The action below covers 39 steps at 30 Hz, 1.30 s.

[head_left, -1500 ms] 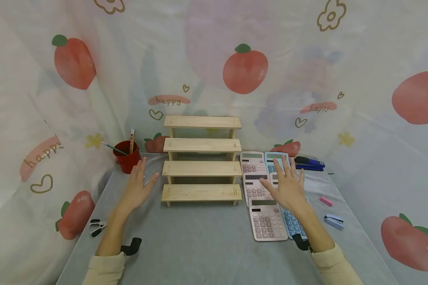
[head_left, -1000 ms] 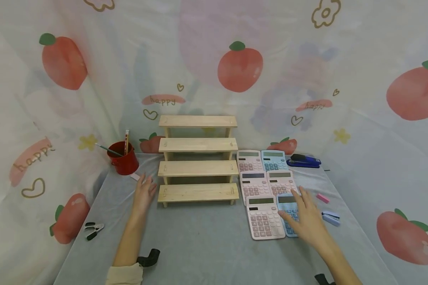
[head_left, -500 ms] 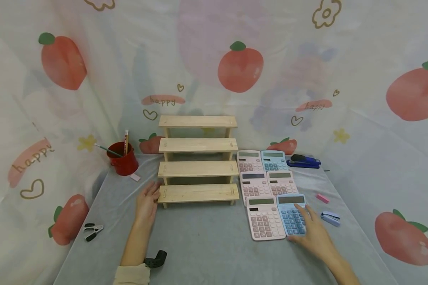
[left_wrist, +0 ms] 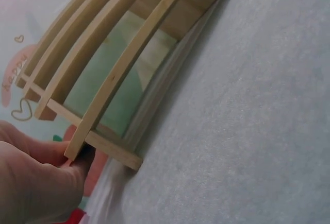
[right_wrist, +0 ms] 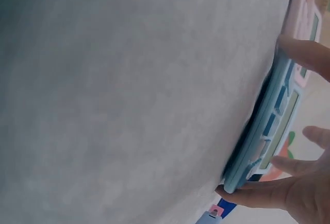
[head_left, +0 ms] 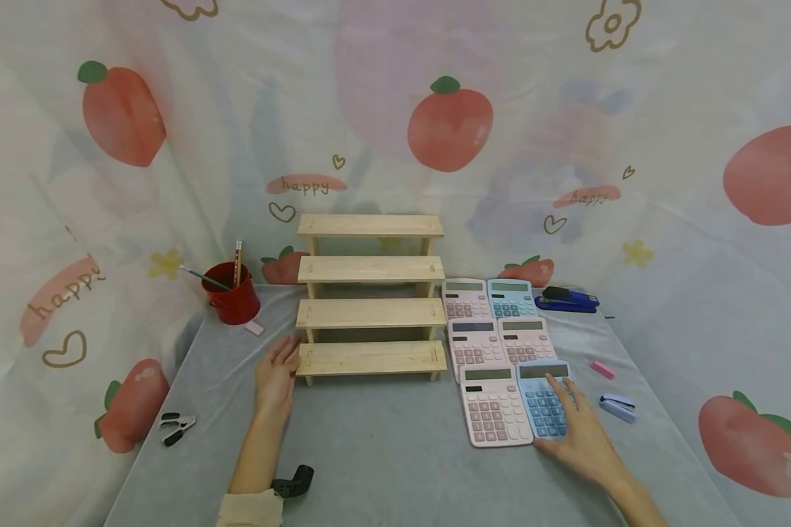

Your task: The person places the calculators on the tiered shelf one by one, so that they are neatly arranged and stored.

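Note:
At the front left end of a four-step wooden display stand (head_left: pixel 373 357), my left hand (head_left: pixel 275 379) pinches the lowest step. The left wrist view shows the thumb and fingers on opposite faces of that board. On the right, my right hand (head_left: pixel 585 440) grips the front blue calculator (head_left: pixel 543 404) across its lower part. Its thumb (right_wrist: pixel 307 54) is at one corner and another finger (right_wrist: pixel 255 193) at the opposite corner. Other fingers spread above the keys. Beside it lies a pink calculator (head_left: pixel 496 410), with more pink and blue calculators in rows behind.
A red bucket (head_left: pixel 234 298) with pencils stands at the back left, a pale eraser (head_left: pixel 254 328) before it. Black-and-silver clippers (head_left: pixel 176 429) lie at the left edge. Rightward are a dark blue stapler (head_left: pixel 567 300), a pink eraser (head_left: pixel 603 369) and a light blue stapler (head_left: pixel 617 408).
Both hands came down from above the table. The left hand moved to the stand's lowest step and took hold of it; the right hand moved down onto the front blue calculator.

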### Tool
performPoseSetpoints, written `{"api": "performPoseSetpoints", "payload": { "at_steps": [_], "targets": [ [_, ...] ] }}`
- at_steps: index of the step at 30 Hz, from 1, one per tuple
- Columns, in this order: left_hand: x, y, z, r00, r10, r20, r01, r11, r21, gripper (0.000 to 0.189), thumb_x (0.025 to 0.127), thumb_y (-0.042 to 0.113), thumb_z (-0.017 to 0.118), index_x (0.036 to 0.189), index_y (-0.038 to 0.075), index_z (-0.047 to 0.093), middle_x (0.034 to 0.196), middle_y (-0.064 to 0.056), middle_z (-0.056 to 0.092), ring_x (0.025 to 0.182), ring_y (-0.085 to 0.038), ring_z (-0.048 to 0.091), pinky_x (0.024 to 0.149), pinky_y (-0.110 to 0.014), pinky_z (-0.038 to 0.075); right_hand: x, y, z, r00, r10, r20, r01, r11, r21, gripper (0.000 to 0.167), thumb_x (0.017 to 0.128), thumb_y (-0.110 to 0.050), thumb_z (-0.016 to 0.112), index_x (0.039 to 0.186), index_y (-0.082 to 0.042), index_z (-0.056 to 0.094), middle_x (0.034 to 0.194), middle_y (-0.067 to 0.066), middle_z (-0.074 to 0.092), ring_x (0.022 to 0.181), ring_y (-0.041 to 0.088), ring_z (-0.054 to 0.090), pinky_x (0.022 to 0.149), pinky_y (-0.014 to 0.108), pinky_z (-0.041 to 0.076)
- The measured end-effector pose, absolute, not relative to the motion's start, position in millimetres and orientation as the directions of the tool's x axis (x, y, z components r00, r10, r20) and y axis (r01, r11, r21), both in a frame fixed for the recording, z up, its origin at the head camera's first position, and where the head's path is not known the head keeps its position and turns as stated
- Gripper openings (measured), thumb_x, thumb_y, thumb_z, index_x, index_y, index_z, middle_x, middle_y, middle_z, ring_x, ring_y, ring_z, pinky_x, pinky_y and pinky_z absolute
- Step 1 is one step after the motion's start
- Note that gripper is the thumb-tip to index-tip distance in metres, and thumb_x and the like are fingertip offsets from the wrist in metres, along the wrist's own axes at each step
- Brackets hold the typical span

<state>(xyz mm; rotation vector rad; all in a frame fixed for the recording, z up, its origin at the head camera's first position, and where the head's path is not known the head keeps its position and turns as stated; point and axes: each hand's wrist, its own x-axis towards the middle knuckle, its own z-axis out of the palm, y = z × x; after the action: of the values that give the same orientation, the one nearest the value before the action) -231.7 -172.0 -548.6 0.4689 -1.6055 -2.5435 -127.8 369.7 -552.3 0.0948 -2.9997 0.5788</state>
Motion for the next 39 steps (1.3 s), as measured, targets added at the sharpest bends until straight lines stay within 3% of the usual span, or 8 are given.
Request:
{"api": "performPoseSetpoints", "payload": {
  "at_steps": [11, 18, 25, 33, 39],
  "targets": [
    [-234, -170, -546, -0.945, -0.264, -0.193, -0.082, -0.380, 0.921, 0.061, 0.102, -0.014, 0.046, 0.160, -0.003, 0.031, 0.161, -0.020, 0.043, 0.148, -0.028, 0.042, 0.107, -0.023, 0.047, -124, 369, -543, -0.987, -0.017, 0.158, -0.075, 0.926, -0.370, 0.134, 0.061, -0.032, 0.100, 0.167, -0.015, 0.020, 0.161, 0.038, 0.020, 0.136, 0.066, 0.033, 0.097, 0.083, 0.035],
    [-234, -171, -544, -0.943, -0.265, -0.200, -0.090, -0.376, 0.922, 0.062, 0.101, -0.015, 0.047, 0.160, -0.003, 0.032, 0.160, -0.020, 0.044, 0.148, -0.028, 0.043, 0.109, -0.026, 0.046, -134, 342, -505, -0.974, -0.045, 0.221, -0.129, 0.916, -0.380, 0.129, 0.063, -0.028, 0.099, 0.166, -0.016, 0.023, 0.163, 0.033, 0.021, 0.135, 0.063, 0.037, 0.094, 0.083, 0.037],
    [-233, -170, -544, -0.946, -0.265, -0.186, -0.075, -0.379, 0.922, 0.061, 0.100, -0.016, 0.046, 0.159, -0.005, 0.031, 0.160, -0.022, 0.043, 0.148, -0.028, 0.042, 0.116, -0.032, 0.040, -171, 277, -444, -0.961, -0.129, 0.243, -0.225, 0.878, -0.422, 0.124, 0.070, -0.025, 0.097, 0.167, -0.019, 0.020, 0.168, 0.026, 0.017, 0.139, 0.059, 0.037, 0.096, 0.078, 0.043],
    [-232, -168, -547, -0.943, -0.284, -0.175, -0.054, -0.389, 0.920, 0.060, 0.099, -0.018, 0.046, 0.157, -0.008, 0.033, 0.157, -0.025, 0.044, 0.147, -0.030, 0.043, 0.114, -0.031, 0.042, -236, 176, -377, -0.883, -0.263, 0.388, -0.437, 0.762, -0.478, 0.118, 0.069, -0.022, 0.096, 0.165, -0.016, 0.028, 0.168, 0.021, 0.022, 0.138, 0.048, 0.043, 0.094, 0.064, 0.051],
    [-230, -169, -548, -0.941, -0.291, -0.174, -0.046, -0.401, 0.915, 0.060, 0.099, -0.019, 0.045, 0.157, -0.008, 0.033, 0.157, -0.026, 0.044, 0.148, -0.032, 0.042, 0.112, -0.029, 0.043, -292, 85, -343, -0.876, -0.275, 0.396, -0.453, 0.752, -0.479, 0.116, 0.070, -0.029, 0.094, 0.165, -0.017, 0.028, 0.167, 0.021, 0.022, 0.135, 0.046, 0.044, 0.098, 0.062, 0.049]
  ]
}}
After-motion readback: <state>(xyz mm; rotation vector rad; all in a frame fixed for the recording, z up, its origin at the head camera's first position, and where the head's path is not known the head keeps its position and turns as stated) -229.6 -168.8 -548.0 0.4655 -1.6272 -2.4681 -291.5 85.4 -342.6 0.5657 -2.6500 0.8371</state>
